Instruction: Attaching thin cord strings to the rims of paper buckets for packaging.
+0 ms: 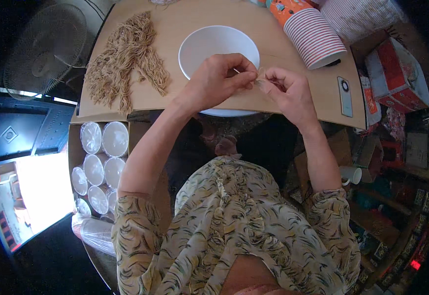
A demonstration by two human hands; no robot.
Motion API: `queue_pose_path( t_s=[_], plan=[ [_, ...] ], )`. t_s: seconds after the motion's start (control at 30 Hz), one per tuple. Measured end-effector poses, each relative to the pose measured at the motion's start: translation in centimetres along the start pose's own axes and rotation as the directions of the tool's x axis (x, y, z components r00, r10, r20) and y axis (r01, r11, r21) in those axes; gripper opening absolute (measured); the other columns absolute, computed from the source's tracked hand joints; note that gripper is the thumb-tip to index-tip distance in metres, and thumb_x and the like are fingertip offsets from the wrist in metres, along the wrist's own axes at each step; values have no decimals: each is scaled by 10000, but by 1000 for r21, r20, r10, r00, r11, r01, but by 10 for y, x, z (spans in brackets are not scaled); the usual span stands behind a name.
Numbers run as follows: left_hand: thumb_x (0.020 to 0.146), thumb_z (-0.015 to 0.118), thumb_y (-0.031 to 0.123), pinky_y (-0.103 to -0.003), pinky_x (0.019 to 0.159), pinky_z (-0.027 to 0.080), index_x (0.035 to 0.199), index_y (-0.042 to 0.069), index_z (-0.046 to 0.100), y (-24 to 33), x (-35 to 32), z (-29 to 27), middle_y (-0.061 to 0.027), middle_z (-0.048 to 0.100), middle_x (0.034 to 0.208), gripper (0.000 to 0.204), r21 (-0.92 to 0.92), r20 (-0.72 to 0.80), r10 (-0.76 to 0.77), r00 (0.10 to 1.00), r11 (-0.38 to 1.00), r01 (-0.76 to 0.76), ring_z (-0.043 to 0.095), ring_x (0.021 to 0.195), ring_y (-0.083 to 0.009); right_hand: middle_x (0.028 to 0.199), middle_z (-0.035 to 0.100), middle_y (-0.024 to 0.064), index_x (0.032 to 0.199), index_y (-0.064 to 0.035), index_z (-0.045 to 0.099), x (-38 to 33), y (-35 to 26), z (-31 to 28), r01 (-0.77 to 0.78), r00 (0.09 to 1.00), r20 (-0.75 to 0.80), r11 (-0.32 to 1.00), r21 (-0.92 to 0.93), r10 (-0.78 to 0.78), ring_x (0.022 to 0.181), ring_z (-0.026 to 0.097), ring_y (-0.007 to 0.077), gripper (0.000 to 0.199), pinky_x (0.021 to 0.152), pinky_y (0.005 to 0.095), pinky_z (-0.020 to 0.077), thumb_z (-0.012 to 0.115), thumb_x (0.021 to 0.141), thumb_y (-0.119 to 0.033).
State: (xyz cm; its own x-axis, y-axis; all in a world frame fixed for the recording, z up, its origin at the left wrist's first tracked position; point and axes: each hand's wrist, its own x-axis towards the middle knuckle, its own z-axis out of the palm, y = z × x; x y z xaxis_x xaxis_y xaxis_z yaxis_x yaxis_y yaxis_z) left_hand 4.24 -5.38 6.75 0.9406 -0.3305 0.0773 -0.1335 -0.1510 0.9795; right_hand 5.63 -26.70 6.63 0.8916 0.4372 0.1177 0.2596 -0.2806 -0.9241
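Taking the white bowl [209, 46] as our landmark, we see a fan [45, 49] far to its left, off the cardboard tabletop [185, 14], and a heap of tan fibre strands [126, 61] lying on the cardboard just left of the bowl. Below and left of the bowl, a box holds clear lidded cups [101, 157]. Over the bowl's near rim our left hand [219, 78] pinches 1 small tan strand [260, 76], fingertips closed on it. Our right hand [286, 91] meets it there, fingers also gripping the strand. Right of the bowl lies 1 stack of striped paper cups [315, 37], with a slim remote [345, 96] beyond.
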Motion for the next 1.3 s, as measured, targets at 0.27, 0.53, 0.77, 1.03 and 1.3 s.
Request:
queue_pose_path(
  t_s=[0.27, 0.53, 0.77, 1.03, 1.3],
  plan=[
    [959, 669, 185, -228, 608, 478, 945, -24, 679, 6, -2, 1, -8, 661, 751, 209, 55, -25, -48, 999, 997, 49, 572, 666, -43, 834, 656, -40, 975, 17, 706, -3, 3, -1, -46, 998, -46, 988, 146, 53, 740, 551, 8, 110, 668, 184, 463, 696, 901, -63],
    [959, 671, 188, -240, 627, 498, 921, -29, 684, 7, -2, 5, -19, 672, 758, 221, 69, -37, -85, 996, 994, 88, 591, 678, -61, 810, 660, -46, 950, 9, 714, -7, 3, 3, -23, 994, -106, 993, 112, 35, 724, 562, 11, 97, 647, 184, 468, 728, 878, -53],
    [925, 688, 148, -242, 668, 532, 963, -42, 685, 1, 1, 5, -63, 707, 826, 195, -94, -20, -112, 993, 989, 110, 653, 734, -90, 835, 667, -32, 962, 12, 708, -8, 12, 5, 10, 996, -92, 977, 212, 9, 751, 578, 24, 100, 678, 194, 486, 721, 878, -40],
    [931, 690, 136, -250, 747, 539, 1019, -39, 683, 8, -2, 7, -58, 709, 874, 195, -121, -20, -159, 987, 980, 155, 655, 789, -96, 844, 668, -27, 964, 14, 707, -10, 6, 5, -25, 996, -73, 974, 226, 42, 754, 584, 31, 123, 676, 202, 484, 714, 898, -89],
    [861, 735, 54, -248, 720, 580, 953, -62, 703, 6, -3, 15, -68, 730, 826, 151, -65, -95, -82, 992, 995, 76, 707, 777, -106, 760, 605, -44, 940, -22, 712, -7, 11, -1, -269, 953, 22, 815, 513, 301, 610, 482, 21, 133, 533, 187, 375, 735, 880, -138]
  ],
)
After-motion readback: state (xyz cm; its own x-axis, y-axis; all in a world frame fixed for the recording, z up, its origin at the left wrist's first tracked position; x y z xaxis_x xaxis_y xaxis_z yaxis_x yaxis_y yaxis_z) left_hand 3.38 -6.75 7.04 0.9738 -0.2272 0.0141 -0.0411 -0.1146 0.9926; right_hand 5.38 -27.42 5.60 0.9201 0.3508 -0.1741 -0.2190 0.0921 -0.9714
